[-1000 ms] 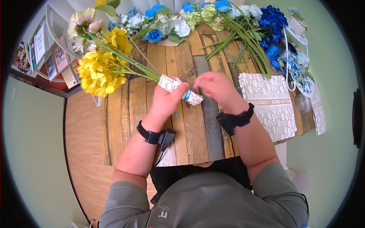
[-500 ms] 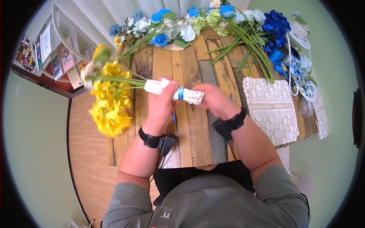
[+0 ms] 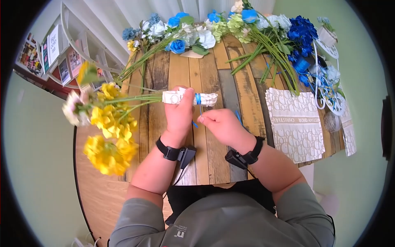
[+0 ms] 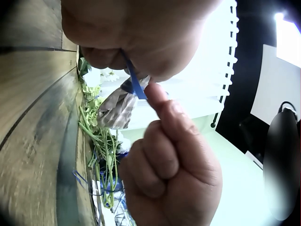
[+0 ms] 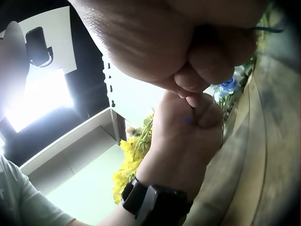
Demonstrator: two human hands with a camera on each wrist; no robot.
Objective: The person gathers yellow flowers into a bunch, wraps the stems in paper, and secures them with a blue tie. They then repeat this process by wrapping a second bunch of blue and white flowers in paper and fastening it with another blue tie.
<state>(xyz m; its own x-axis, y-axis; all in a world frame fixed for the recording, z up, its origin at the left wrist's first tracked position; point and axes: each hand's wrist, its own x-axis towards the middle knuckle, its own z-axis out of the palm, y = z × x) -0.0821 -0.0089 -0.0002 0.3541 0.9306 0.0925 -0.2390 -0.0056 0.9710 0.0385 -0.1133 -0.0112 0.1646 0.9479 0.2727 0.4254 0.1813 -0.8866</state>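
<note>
My left hand (image 3: 177, 115) grips a bouquet by its stems, which are wrapped in patterned white paper (image 3: 172, 97). Yellow flowers (image 3: 110, 156) and a pale bloom (image 3: 74, 108) hang out to the left. Blue ribbon (image 3: 198, 99) circles the paper just right of my left thumb. Below the wrapped end, my right hand (image 3: 225, 127) pinches a ribbon strand between thumb and forefinger. In the left wrist view this strand (image 4: 135, 81) runs taut from the bundle to the right fingertips. A loose blue end (image 3: 195, 124) shows below my left hand. The right wrist view shows both hands close together.
Blue, white and green flowers (image 3: 205, 39) line the table's back edge, with green stems (image 3: 284, 68) at back right. Patterned paper sheets (image 3: 295, 136) lie at right, near a twine spool (image 3: 332, 122) and a white metal stand (image 3: 317, 78). A book rack (image 3: 53, 45) stands left.
The bouquet has turned from slanting to nearly level, its flowers swinging downward. My right hand has moved from beside the wrapped end to below it and now pulls a ribbon strand taut.
</note>
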